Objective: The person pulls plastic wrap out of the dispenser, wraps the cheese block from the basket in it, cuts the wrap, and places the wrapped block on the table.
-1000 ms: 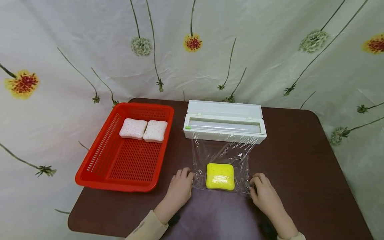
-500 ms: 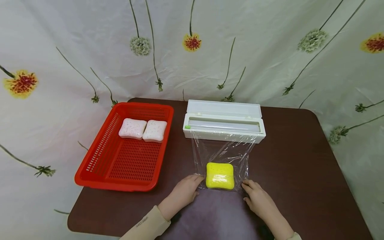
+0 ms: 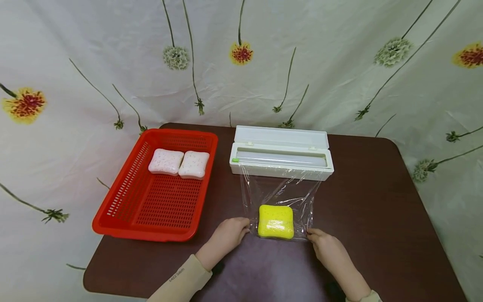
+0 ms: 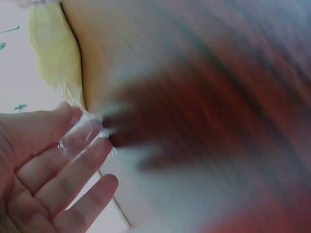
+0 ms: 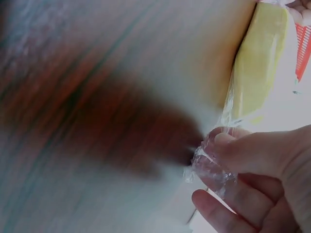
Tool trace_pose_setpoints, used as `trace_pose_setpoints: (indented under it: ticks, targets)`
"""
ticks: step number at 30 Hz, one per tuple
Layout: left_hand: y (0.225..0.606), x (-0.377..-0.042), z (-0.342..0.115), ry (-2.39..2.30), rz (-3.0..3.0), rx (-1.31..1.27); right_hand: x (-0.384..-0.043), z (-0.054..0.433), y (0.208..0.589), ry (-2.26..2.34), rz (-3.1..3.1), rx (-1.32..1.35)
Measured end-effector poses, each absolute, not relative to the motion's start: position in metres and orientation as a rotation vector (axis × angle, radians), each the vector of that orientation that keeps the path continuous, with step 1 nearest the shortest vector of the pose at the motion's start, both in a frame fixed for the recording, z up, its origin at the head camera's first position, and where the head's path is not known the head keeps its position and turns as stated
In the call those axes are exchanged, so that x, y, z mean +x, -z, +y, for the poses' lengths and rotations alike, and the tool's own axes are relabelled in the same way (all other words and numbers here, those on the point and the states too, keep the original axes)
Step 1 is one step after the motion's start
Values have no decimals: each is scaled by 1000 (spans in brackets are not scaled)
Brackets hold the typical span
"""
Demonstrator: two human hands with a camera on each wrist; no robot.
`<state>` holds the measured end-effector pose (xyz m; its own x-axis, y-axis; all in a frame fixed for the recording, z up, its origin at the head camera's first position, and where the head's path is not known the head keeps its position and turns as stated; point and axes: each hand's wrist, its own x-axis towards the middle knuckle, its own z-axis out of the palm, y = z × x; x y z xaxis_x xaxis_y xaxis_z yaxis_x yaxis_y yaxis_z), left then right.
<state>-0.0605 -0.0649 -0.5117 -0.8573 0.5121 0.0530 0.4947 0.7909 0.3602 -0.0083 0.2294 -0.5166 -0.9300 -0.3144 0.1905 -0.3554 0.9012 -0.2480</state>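
Observation:
A yellow sponge [image 3: 276, 222] lies under clear plastic wrap [image 3: 281, 191] on the table. The wrap runs back from it to a white wrap dispenser [image 3: 281, 171] whose lid stands up. My left hand [image 3: 228, 235] pinches the wrap's near left corner between thumb and fingers, and the left wrist view shows the film [image 4: 80, 138] bunched there. At the near right corner my right hand [image 3: 330, 249] pinches the film too, the crumpled wrap [image 5: 209, 162] showing at its thumb in the right wrist view.
A red plastic basket [image 3: 154, 235] stands at the left, holding a white speckled sponge [image 3: 166, 161] and another speckled sponge [image 3: 194, 164] near its back. The dark table [image 3: 377, 201] meets a flowered curtain [image 3: 339, 63] behind.
Both hands went inward toward the sponge, then back outward a little, and now pinch the wrap's near corners. The sponge and dispenser stay in place.

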Motion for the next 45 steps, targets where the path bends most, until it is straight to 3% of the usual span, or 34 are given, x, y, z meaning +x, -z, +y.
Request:
trace_pose_setpoints:
  ticks: [15,24,39,45]
  targets:
    - [504,-62,-78,-532,3100,891,-12,244,509,-503,-2733,499]
    - [492,-76,-75,-796,3142,620,-26,248,500,-689,-2646,426]
    - [490,-116,-55,-1566,2728,88,-74,251,487,-1143,-2847,-145]
    - [497,-135,-45,-1623,2715,-46,-93,246,488,-1217,-2864,-163]
